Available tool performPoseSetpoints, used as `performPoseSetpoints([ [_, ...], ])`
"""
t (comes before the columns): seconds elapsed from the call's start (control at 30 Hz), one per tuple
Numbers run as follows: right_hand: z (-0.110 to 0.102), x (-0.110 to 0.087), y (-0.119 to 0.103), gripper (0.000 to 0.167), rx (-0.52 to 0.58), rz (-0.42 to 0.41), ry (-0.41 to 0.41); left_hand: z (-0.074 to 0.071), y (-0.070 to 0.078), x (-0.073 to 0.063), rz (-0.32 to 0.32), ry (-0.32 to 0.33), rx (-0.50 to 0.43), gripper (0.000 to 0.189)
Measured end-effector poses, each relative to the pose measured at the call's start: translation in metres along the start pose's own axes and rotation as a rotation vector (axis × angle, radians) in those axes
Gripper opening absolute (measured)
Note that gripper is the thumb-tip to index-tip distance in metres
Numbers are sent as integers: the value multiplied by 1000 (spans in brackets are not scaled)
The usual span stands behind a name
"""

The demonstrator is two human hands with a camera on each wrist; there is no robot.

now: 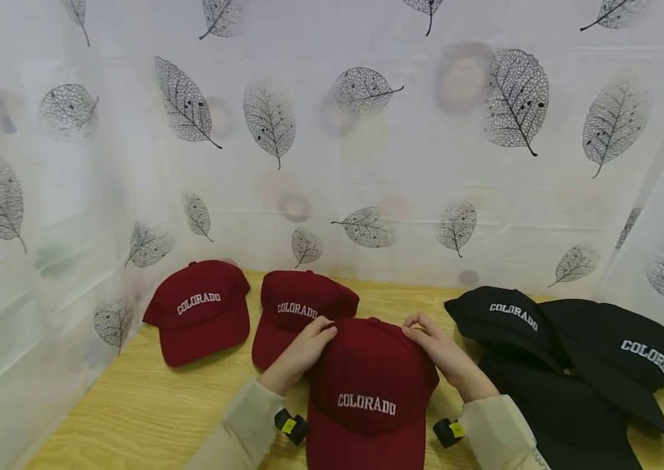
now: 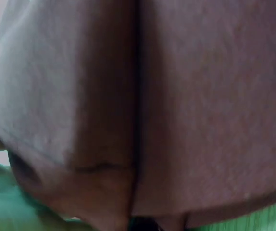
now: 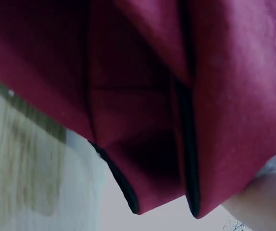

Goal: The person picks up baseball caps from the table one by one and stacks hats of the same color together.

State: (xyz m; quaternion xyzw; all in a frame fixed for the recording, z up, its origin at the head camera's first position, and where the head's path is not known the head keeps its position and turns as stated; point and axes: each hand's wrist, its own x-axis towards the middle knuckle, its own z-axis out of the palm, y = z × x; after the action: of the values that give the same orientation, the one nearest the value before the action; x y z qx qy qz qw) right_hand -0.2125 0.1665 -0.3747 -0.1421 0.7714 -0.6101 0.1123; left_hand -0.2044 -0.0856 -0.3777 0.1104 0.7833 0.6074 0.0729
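A dark red baseball cap [image 1: 367, 372] with white COLORADO lettering is held upright in front of me, its brim toward me. My left hand [image 1: 302, 349] pinches the upper left of its crown between thumb and fingers. On the opposite side, the right hand [image 1: 443, 352] grips the crown's upper right the same way. Red cloth [image 3: 239, 96] with dark edging fills much of the right wrist view, a bit of the hand showing at the right edge. In the left wrist view the cap's cloth [image 2: 215, 106] covers nearly everything.
Two more red caps, one at the far left [image 1: 205, 313] and one behind my left hand [image 1: 302, 307], lie on the wooden table [image 1: 149, 405]. Several black caps [image 1: 619, 346] overlap in a group at the right. A leaf-patterned curtain [image 1: 320, 156] closes off the back and sides.
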Motion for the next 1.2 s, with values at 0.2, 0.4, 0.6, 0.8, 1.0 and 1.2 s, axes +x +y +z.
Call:
performPoseSetpoints([
  [0.2,-7,1,2,21,5,-81,-136,-4,-4,5,-20,-13,53,22],
  [0.4,-14,0,5,15,53,-162,-274,-5,-7,6,-3,-23,114,24],
  [0.6,-12,0,5,16,25,-173,-243,-10,-8,6,14,-79,124,24],
  [0.8,-6,0,2,19,-11,-144,-170,-13,2,1,21,-109,105,27],
  [1.0,-3,0,0,21,5,-85,-90,-25,-8,5,-38,-151,198,42],
  [1.2,-1,1,1,21,20,-43,14,-37,-16,7,13,-260,325,43],
])
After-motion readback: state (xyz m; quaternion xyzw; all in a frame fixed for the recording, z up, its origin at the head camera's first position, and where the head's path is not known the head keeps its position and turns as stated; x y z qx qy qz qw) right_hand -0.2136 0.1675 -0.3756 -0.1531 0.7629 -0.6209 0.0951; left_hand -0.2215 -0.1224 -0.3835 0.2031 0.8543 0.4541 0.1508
